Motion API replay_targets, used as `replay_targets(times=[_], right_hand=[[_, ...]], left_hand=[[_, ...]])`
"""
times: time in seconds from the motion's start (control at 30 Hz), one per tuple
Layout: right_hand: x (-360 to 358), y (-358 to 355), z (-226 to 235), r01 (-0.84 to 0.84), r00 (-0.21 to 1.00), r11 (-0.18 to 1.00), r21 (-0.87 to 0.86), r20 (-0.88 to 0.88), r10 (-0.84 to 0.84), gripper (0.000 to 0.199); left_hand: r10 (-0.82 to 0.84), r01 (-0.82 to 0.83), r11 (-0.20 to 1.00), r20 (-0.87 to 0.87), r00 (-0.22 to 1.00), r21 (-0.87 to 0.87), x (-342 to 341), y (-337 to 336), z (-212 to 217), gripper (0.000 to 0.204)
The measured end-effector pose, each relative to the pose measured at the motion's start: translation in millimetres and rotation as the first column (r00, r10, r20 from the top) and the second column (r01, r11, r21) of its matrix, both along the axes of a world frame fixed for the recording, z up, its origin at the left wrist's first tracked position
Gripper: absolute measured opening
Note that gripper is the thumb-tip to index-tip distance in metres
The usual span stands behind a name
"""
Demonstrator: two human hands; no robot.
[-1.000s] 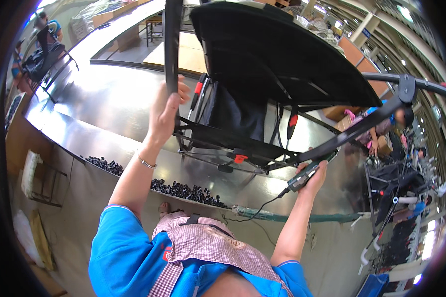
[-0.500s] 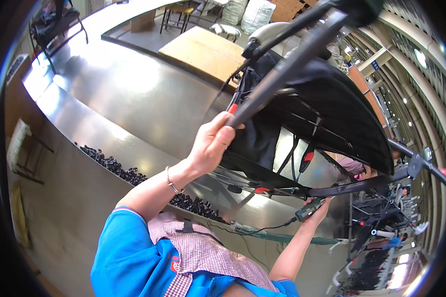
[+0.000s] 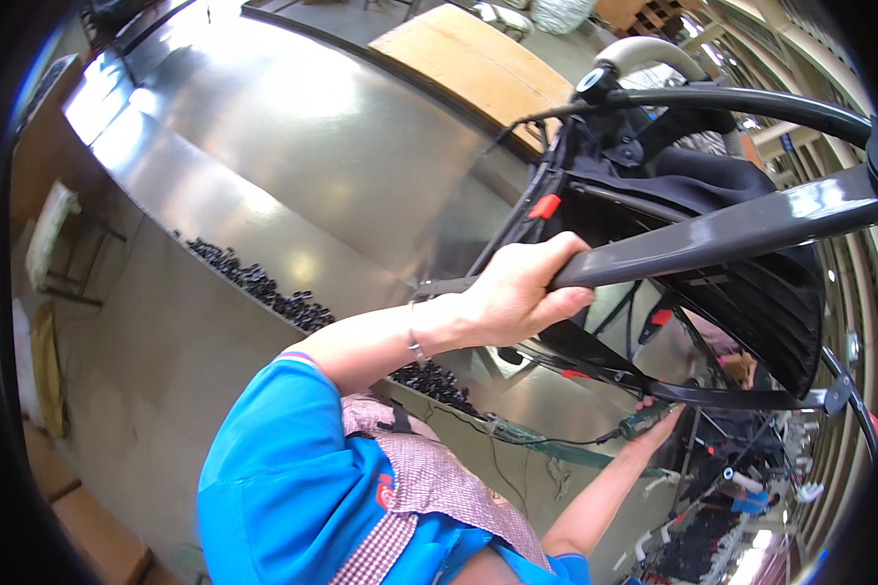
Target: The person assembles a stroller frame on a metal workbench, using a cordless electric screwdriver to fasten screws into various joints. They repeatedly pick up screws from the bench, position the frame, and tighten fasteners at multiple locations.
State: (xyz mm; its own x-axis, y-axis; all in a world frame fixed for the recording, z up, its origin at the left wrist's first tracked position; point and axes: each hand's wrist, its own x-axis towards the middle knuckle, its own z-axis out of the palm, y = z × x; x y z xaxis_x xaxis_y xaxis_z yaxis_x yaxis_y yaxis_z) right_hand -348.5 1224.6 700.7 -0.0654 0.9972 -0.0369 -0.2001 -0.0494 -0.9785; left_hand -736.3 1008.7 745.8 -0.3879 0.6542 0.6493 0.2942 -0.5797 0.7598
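- Head view: the stroller (image 3: pixel 741 302) stands over the right part of the metal table (image 3: pixel 361 156); whether it rests there is hidden.
- The left hand (image 3: pixel 532 292) grips its grey tube (image 3: pixel 722 239), fingers curled round it.
- That tube, upright a second ago, now slants far to the right, baring more table; the stroller seems to be getting turned rather than worked with the tool.
- The right hand (image 3: pixel 662 432) remains closed round the corded tool (image 3: pixel 641 420), just under the lower tube (image 3: pixel 727 398); contact between them cannot be told.
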Motion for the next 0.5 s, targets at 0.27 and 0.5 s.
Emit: replay_targets(times=[0.27, 0.5], right_hand=[[-26.3, -15.8, 6.1, 0.025, 0.999, 0.999, 0.030, 0.020, -0.026, 0.057], [-75.4, -51.7, 32.6, -0.205, 0.976, 0.976, -0.069, -0.089, 0.199, 0.057]], left_hand=[[0.130, -0.135, 0.990, 0.094, 0.987, 0.040, 1.3, -19.4, 10.0, 0.013], [0.274, -0.305, 0.949, 0.272, 0.923, 0.081, -31.5, -62.1, 44.2, 0.028]])
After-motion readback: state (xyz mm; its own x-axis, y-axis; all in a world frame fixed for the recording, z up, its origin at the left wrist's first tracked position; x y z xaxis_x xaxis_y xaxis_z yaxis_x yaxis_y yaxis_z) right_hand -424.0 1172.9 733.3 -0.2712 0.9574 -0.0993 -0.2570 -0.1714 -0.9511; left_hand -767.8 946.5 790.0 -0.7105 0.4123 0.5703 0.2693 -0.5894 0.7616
